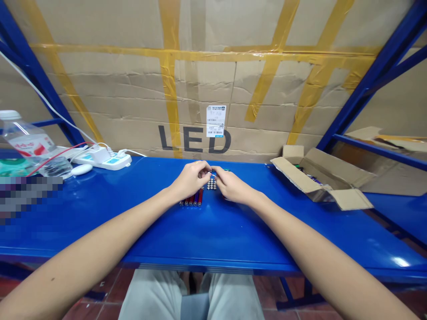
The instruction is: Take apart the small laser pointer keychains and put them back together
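Note:
My left hand [192, 178] and my right hand [231, 184] meet over the middle of the blue table. The fingertips of both are pinched together around something small and shiny, too small to make out. Below my left hand, several red and purple metal tubes [195, 198] lie side by side, partly covered by that hand. Small silvery round pieces [211, 184] stand in rows between my hands. A bit of something green [227, 170] shows just behind my right hand.
An open cardboard box [320, 175] with small items is at the right. A white power strip [115, 161], cables and a clear bottle [36, 146] are at the left. A large taped carton [140, 98] stands behind the table [200, 240], between blue frame posts.

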### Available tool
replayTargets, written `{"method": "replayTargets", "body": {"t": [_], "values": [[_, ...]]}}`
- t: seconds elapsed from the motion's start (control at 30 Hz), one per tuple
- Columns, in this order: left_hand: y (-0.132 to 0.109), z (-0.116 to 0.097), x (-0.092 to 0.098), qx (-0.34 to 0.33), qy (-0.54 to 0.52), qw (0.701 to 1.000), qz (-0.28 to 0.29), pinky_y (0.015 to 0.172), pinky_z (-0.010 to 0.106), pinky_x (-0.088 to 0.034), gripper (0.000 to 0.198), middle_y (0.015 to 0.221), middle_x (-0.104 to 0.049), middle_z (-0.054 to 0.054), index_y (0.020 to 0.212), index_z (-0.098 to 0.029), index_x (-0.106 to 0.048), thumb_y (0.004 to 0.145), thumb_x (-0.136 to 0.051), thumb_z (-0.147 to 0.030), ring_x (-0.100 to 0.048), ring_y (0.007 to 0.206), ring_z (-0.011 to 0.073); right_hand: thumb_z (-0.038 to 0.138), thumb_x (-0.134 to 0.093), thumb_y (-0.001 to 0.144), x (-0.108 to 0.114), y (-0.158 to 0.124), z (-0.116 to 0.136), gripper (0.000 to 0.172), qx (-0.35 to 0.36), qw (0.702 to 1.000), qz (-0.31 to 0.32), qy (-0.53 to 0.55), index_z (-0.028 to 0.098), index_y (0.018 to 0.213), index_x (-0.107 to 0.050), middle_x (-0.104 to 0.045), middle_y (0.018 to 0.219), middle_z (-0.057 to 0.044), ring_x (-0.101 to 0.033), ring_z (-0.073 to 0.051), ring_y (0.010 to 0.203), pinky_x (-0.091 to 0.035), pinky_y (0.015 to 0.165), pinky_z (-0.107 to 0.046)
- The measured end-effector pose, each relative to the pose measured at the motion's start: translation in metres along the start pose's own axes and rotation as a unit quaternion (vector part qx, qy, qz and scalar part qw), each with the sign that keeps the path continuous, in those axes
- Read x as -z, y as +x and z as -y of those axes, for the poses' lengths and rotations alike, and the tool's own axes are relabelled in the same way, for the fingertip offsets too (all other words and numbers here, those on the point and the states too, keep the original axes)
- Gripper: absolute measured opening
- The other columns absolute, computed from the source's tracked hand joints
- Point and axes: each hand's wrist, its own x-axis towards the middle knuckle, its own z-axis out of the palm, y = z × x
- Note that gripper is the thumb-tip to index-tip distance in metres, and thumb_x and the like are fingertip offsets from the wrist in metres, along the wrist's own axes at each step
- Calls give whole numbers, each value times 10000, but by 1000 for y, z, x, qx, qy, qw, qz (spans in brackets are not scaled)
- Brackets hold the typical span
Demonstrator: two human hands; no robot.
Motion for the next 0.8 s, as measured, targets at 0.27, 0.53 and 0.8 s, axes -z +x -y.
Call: {"method": "replayTargets", "body": {"t": [0.27,0.53,0.8], "values": [[-1,0,-2,-21,-24,999,-4,729,267,-488,111,874,-705,56,853,-160,-682,838,-581,-203,-633,790,158,208,-333,973,-7,0,0,333,-20,997,-43,-55,116,1261,-470,-658,1160,-197,-637,-262,1020,-461,813,-329],[-2,-9,-2,38,-67,997,16,716,266,-497,155,846,-725,23,886,-179,-696,816,-558,-179,-636,713,142,195,-329,960,1,4,-3,355,-61,993,-84,-54,132,1288,-451,-653,1199,-194,-619,-273,1094,-470,857,-341],[11,30,28,131,-4,991,-24,694,259,-452,101,729,-659,15,794,-174,-610,761,-610,-269,-596,691,141,175,-480,827,63,-16,-60,174,-356,918,117,-133,102,913,-612,-676,668,-142,-652,-238,575,-510,589,-333]]}}
